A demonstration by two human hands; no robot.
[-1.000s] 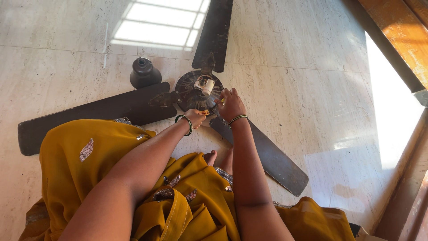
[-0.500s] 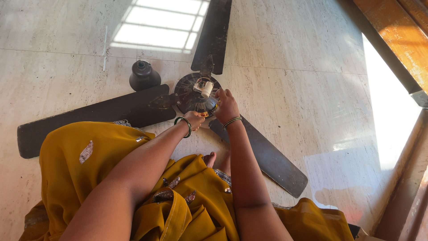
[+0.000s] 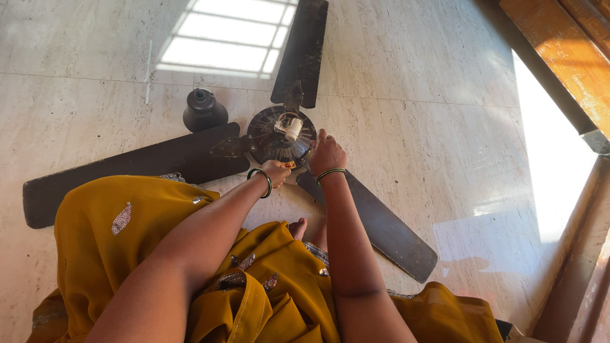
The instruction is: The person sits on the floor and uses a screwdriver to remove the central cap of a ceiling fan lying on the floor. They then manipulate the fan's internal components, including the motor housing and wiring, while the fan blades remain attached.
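My left hand (image 3: 277, 172) & right hand (image 3: 326, 153) both sit at the near edge of the fan hub (image 3: 281, 134), which lies on the floor (image 3: 432, 114) w/ three dark blades (image 3: 133, 166) spread left, far & near-right. Left grip is clenched at the hub rim; right rests curled on the rim beside it, can't tell if it's grasping anything. A dark bell-shaped cap (image 3: 204, 110) stands just left of the hub, apart from it.
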